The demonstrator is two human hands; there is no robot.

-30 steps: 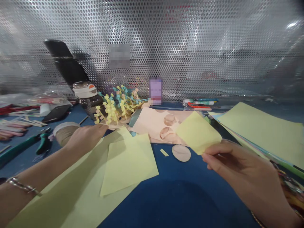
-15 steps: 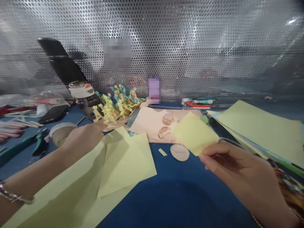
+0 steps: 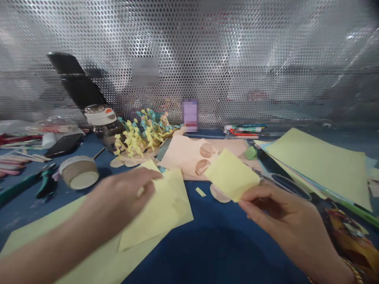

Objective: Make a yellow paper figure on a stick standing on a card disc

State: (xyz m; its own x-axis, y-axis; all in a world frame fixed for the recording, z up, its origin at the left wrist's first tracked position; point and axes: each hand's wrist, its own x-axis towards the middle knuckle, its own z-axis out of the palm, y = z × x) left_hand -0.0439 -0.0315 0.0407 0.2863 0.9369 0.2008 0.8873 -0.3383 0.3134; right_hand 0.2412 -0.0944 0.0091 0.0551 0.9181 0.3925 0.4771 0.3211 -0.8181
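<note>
Between thumb and fingers, my right hand (image 3: 275, 213) pinches a small yellow paper square (image 3: 232, 173) by its lower right corner, above the blue mat. My left hand (image 3: 124, 197) is blurred, its fingers curled over the left part of a larger yellow sheet (image 3: 171, 209); whether it grips anything cannot be made out. That sheet lies on a bigger pale yellow sheet (image 3: 100, 256). A pale paper disc (image 3: 219, 194) is partly covered by the held square, with a small yellow strip (image 3: 200, 192) to its left.
Pink paper with round cutouts (image 3: 183, 154) lies at the middle back. Yellow and teal paper flowers (image 3: 139, 138), a bottle (image 3: 103, 124), a twine roll (image 3: 78, 171) and pliers (image 3: 45, 183) are left. Scissors (image 3: 286, 183) and stacked paper (image 3: 319, 161) are right. A phone (image 3: 190, 115) stands behind.
My left hand has moved right and nearer, from beside the flowers to over the yellow sheets, uncovering the twine roll. The square in my right hand has shifted slightly left and down.
</note>
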